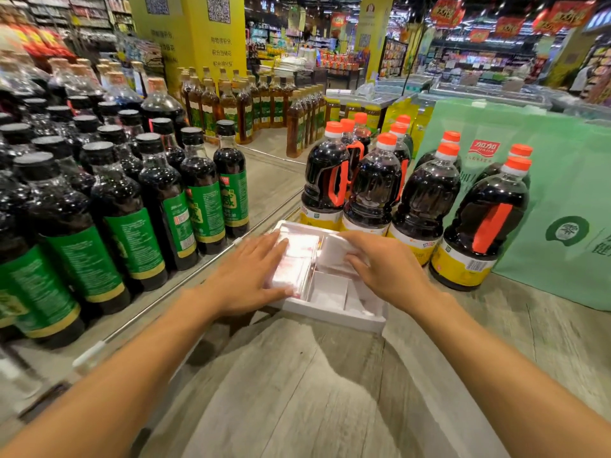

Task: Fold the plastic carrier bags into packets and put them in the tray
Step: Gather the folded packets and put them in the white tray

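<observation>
Your left hand (251,276) lies flat with straight fingers, pressing on the folded bags (297,259) in the left part of the white tray (330,317). Your right hand (386,269) pinches a white packet (334,249) between fingers and thumb, at the far right part of the tray. I think these packets are light, thin and slippery, and may spring open. Hold one by its folded edges and keep it squeezed. The green bag (545,193) on the right says 加加 and JIAJIA in a red sign. The dark bottles (205,209) on the left have green labels too blurry to read.
</observation>
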Available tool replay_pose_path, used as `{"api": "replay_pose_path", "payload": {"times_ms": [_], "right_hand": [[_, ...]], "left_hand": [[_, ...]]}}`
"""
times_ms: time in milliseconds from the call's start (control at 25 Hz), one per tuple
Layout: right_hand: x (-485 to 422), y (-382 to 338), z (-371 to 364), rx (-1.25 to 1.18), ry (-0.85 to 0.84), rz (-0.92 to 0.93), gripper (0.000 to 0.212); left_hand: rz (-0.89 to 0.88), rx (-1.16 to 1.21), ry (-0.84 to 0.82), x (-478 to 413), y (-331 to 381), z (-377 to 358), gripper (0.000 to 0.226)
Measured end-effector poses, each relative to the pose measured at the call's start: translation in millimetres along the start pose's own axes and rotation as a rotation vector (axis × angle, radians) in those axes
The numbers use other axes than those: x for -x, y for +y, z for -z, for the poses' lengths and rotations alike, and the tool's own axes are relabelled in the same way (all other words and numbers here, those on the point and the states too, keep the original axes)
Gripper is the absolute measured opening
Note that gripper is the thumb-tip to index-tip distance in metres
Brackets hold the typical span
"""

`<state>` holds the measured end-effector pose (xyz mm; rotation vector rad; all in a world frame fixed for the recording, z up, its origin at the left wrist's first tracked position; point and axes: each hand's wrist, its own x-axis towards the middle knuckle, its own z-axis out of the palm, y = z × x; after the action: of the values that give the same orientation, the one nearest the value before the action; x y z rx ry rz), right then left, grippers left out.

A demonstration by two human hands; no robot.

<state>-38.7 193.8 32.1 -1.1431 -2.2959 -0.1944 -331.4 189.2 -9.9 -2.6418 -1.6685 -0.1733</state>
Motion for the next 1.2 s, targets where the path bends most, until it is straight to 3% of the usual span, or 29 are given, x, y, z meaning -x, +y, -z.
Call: {"api": "replay_pose_path", "payload": {"times_ms": [440,880,1200], "right_hand": [[9,8,-36,0.238,0.051,0.145,0.05],[10,16,-37,0.146,-0.036,0.048,0.057],[28,6,-41,0.388,-0.174,0.129,0.061]], "left_hand": [[0.004,0.051,0.008,2,3,-6,0.1],[0.005,0.078,0.049,-1,0,-13,0.104],[-0.006,0.164,0.074,0,3,-17,0.1]]}}
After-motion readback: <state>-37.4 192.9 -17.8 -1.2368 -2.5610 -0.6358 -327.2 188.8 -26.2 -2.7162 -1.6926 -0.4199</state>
